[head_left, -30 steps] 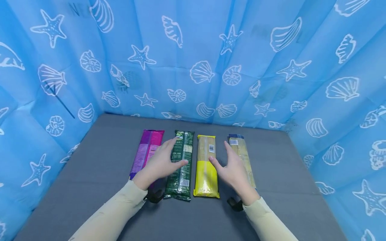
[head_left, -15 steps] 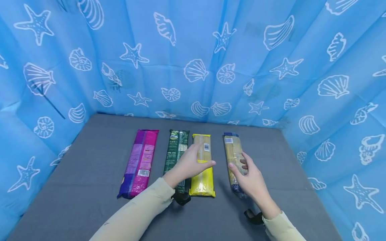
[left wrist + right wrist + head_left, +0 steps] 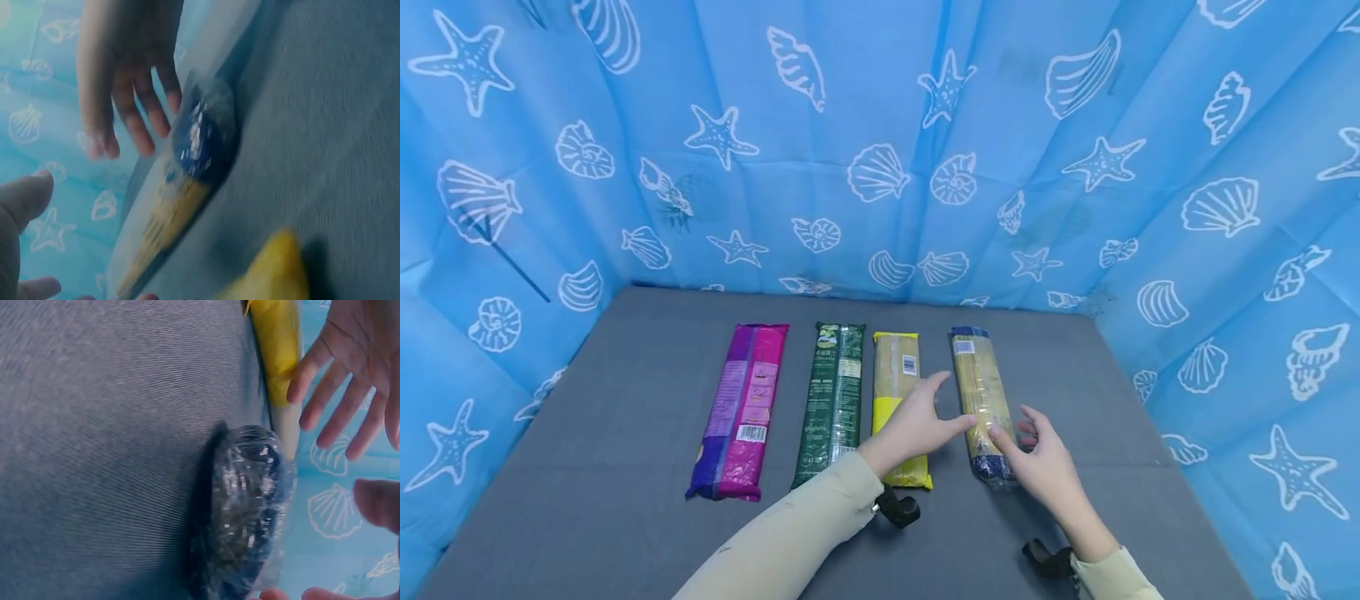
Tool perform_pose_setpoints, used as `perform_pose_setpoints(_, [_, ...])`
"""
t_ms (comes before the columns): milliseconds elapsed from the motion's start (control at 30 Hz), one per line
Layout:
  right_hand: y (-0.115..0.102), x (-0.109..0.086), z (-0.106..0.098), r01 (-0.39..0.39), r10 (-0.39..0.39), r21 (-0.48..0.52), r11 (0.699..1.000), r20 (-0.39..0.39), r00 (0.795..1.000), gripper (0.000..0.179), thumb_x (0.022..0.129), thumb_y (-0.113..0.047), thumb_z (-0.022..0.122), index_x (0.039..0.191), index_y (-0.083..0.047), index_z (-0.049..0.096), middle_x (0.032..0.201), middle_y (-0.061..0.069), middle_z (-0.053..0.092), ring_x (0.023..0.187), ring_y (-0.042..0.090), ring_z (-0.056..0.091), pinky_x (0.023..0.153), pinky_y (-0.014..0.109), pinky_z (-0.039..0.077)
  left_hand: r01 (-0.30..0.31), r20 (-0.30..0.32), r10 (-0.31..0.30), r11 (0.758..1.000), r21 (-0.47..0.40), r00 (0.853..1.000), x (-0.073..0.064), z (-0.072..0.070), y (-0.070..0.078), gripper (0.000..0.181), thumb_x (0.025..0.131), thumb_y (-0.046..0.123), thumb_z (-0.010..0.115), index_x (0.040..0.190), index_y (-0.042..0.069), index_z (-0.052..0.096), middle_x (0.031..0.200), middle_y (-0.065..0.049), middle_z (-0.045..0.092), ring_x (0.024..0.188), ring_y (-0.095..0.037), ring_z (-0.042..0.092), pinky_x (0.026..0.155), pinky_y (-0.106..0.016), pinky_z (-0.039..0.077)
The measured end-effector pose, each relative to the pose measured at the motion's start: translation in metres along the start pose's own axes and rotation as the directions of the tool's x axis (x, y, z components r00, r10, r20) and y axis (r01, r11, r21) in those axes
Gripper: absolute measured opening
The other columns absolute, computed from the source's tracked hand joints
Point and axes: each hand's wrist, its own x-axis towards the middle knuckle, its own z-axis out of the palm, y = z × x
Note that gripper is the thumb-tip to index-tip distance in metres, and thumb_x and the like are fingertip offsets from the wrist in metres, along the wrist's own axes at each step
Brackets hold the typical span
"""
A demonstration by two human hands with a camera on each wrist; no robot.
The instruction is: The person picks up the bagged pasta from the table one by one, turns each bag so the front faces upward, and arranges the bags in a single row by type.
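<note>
Four long spaghetti packs lie side by side. The rightmost, a clear pack with blue ends (image 3: 981,383), has my hands on either side. My left hand (image 3: 917,425) is over the yellow pack (image 3: 891,408), thumb and fingers spread, its thumb tip at the clear pack's left edge. My right hand (image 3: 1045,467) stands at the clear pack's lower right, thumb overlapping its edge in the head view. In the left wrist view, the right hand's fingers (image 3: 137,119) hang loosely beside the pack's blue end (image 3: 203,140). Neither hand grips anything.
Left of the yellow pack lie a dark green pack (image 3: 831,392) and a pink and purple pack (image 3: 741,417). All rest on a grey cloth-covered table (image 3: 587,467). A blue curtain (image 3: 880,225) with white shells and starfish surrounds the back and sides.
My left hand has moved right, from the pink and green packs across to the yellow one. My right hand has shifted from over the clear pack to its lower right side. The view has shifted slightly.
</note>
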Motion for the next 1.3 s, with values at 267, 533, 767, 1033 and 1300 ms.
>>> perform_pose_setpoints(267, [0.008, 0.0, 0.003, -0.005, 0.005, 0.008, 1.0, 0.016, 1.0, 0.079, 0.094, -0.039, 0.063, 0.147, 0.007, 0.027, 0.133, 0.033, 0.048, 0.113, 0.042, 0.054, 0.086, 0.053, 0.049, 0.012, 0.072, -0.011, 1.0, -0.013, 0.997, 0.009, 0.022, 0.005, 0.075, 0.089, 0.043, 0.069, 0.15, 0.017, 0.035, 0.145, -0.012, 0.041, 0.116, -0.022, 0.057, 0.082, -0.03, 0.052])
perform_pose_setpoints(533, [0.015, 0.001, 0.005, -0.049, 0.042, 0.106, 0.993, 0.064, 0.997, 0.074, 0.092, -0.025, 0.066, 0.145, 0.009, 0.027, 0.126, 0.033, 0.051, 0.11, 0.043, 0.056, 0.084, 0.047, 0.052, 0.014, 0.143, -0.017, 1.0, 0.017, 0.99, 0.013, 0.034, 0.006, 0.071, 0.088, 0.026, 0.073, 0.148, 0.011, 0.037, 0.123, -0.012, 0.054, 0.095, -0.013, 0.06, 0.072, -0.022, 0.051])
perform_pose_setpoints(767, [0.014, 0.005, 0.006, -0.072, 0.057, 0.153, 0.986, 0.1, 0.993, 0.072, 0.093, -0.025, 0.066, 0.145, 0.009, 0.029, 0.124, 0.033, 0.053, 0.111, 0.042, 0.057, 0.085, 0.044, 0.052, 0.0, 0.137, -0.012, 0.996, 0.088, 0.99, 0.014, 0.04, 0.004, 0.074, 0.086, 0.021, 0.075, 0.149, 0.008, 0.037, 0.126, -0.013, 0.049, 0.093, -0.01, 0.057, 0.075, -0.018, 0.049])
perform_pose_setpoints(1033, [0.012, 0.012, 0.007, -0.107, 0.081, 0.175, 0.979, 0.15, 0.985, 0.07, 0.094, -0.034, 0.064, 0.14, 0.01, 0.036, 0.111, 0.025, 0.063, 0.09, 0.025, 0.064, 0.068, 0.033, 0.052, -0.008, 0.107, -0.004, 0.993, 0.115, 0.994, 0.015, 0.046, 0.0, 0.071, 0.086, 0.018, 0.075, 0.147, 0.009, 0.041, 0.126, -0.013, 0.049, 0.089, -0.008, 0.055, 0.074, -0.017, 0.048])
perform_pose_setpoints(1300, [0.012, 0.018, 0.013, -0.135, 0.092, 0.259, 0.956, 0.174, 0.981, 0.052, 0.097, -0.032, 0.06, 0.126, 0.009, 0.05, 0.098, 0.015, 0.064, 0.079, 0.018, 0.062, 0.067, 0.031, 0.05, 0.12, 0.114, -0.103, 0.981, -0.152, 0.988, 0.014, 0.049, 0.001, 0.07, 0.082, 0.001, 0.073, 0.145, 0.012, 0.044, 0.131, -0.012, 0.05, 0.08, -0.015, 0.058, 0.059, -0.026, 0.054])
